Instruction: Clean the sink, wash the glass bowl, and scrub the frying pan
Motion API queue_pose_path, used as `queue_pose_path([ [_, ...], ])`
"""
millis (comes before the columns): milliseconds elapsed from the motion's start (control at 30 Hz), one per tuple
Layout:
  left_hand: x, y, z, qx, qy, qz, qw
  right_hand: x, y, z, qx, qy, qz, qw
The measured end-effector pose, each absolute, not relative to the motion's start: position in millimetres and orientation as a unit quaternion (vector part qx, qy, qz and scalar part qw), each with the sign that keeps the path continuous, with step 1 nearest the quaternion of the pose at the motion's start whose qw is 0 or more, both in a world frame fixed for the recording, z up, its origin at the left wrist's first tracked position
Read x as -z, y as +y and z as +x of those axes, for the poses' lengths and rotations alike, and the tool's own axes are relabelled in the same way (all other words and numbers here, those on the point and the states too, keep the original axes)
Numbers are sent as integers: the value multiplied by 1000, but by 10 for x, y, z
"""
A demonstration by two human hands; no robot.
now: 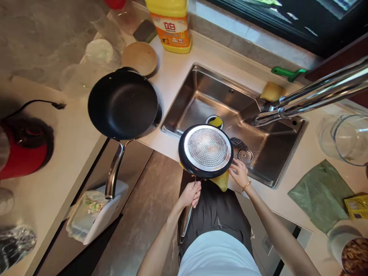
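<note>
A small frying pan (209,148) is held with its dimpled metal underside facing me, over the front edge of the sink (184,103). My left hand (190,194) is closed around its metal handle. At the pan's lower right rim is my right hand (239,172), its thumb and bent fingers against the edge; a bracelet circles that wrist. A yellow cloth (222,181) hangs below the pan at the counter edge, partly hidden by it. In the sink, a dark scouring pad (239,144) lies beside the drain, and a yellow piece (216,122) rests in the other drain.
A black wok (123,105) stands left, its handle jutting past the counter. Behind it are a wooden lid (139,58) and a yellow detergent bottle (171,27). The faucet (310,94) reaches over the sink. A green cloth (320,195) and glass bowl (352,138) lie right.
</note>
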State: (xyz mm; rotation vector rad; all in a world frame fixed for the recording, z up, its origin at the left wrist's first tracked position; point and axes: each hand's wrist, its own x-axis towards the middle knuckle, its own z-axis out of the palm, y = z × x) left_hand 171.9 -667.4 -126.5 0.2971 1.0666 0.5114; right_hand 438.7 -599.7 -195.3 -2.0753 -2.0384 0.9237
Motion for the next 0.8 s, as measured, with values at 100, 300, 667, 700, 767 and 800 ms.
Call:
queue_pose_path([
  [100, 1315, -6701, 1726, -245, 501, 139, 818, 2001, -6065, 4386, -288, -653, -698, 55],
  [300, 1407, -6749, 1683, -248, 499, 141, 818, 1975, -6125, 4329, -251, -638, -726, 59],
  [667, 1528, -6796, 1636, -235, 515, 142, 812, 2119, -5414, 4633, -313, -653, -679, 119],
  [700, 1533, -6794, 1631, -232, 519, 140, 811, 2176, -5256, 4666, -299, -661, -679, 112],
  [767, 1538, -6788, 1622, -223, 524, 140, 810, 2333, -4958, 4711, -262, -672, -689, 70],
  [800, 1539, -6785, 1618, -219, 526, 138, 810, 2431, -4834, 4721, -246, -674, -695, 41],
])
